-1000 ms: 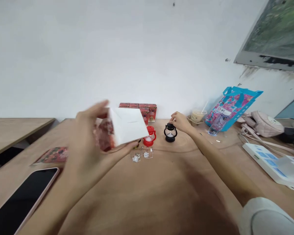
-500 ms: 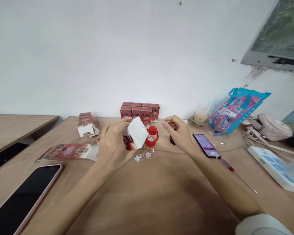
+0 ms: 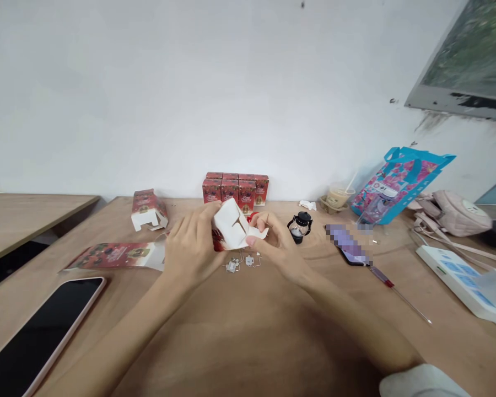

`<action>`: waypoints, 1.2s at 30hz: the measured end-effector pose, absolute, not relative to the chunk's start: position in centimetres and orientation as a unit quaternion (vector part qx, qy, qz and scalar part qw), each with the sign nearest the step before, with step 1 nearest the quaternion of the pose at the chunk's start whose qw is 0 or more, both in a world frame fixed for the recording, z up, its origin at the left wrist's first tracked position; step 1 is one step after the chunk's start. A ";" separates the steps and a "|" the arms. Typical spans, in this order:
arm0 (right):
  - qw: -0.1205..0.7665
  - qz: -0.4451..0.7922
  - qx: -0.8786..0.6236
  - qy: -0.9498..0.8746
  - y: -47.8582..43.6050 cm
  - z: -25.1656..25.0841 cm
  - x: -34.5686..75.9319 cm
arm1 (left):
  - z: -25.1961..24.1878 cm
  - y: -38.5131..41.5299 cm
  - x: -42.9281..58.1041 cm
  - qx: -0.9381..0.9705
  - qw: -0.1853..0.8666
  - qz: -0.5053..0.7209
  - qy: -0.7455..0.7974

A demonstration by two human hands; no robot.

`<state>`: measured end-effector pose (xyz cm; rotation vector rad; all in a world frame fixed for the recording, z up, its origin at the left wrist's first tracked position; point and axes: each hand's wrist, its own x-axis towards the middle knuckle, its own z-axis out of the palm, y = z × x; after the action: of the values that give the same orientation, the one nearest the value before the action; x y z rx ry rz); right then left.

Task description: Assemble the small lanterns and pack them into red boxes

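Note:
My left hand [image 3: 192, 242] is wrapped round a small red carton [image 3: 230, 225], its white flapped end facing right and towards me. My right hand [image 3: 275, 242] pinches a white flap at that end between thumb and finger. Behind the carton, a red mini lantern [image 3: 252, 216] is mostly hidden. Small metal wire pieces [image 3: 232, 266] lie on the table just below the carton. To the right of my right hand stands a black mini lantern [image 3: 301, 225] with a clear middle.
Red boxes [image 3: 230, 190] are stacked against the wall. An opened carton [image 3: 147, 210], a flattened carton [image 3: 116, 256] and a large phone [image 3: 45, 331] lie left. At right are another phone [image 3: 347, 242], a screwdriver [image 3: 384, 278], a drink cup [image 3: 339, 197], a bag [image 3: 400, 182] and a power strip [image 3: 463, 281].
My right hand has moved left from beside the black lantern to the carton and taken hold of a flap. The flap now sticks out, and the black lantern is uncovered.

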<state>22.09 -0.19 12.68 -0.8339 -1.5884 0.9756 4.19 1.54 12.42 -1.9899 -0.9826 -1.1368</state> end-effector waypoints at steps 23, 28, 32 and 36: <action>0.511 0.643 -0.362 -0.441 -1.2 13.4 22.2 | 10.7 2.4 3.8 -0.761 0.420 -0.432 -0.241; 0.619 0.481 -0.340 -0.520 -1.5 14.3 22.9 | 10.2 3.5 3.5 -0.770 0.423 -0.398 -0.265; 0.569 0.315 -0.323 -0.688 -1.5 15.0 24.2 | 10.3 3.9 3.6 -0.792 0.414 -0.368 -0.258; 0.384 0.146 -0.329 -0.850 -1.3 14.9 24.9 | 11.4 3.0 3.2 -0.864 0.317 -0.343 -0.190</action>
<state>24.87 -1.26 14.89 -0.8391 -2.1679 0.3721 3.24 2.96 11.42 -2.2728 -0.4988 -0.9023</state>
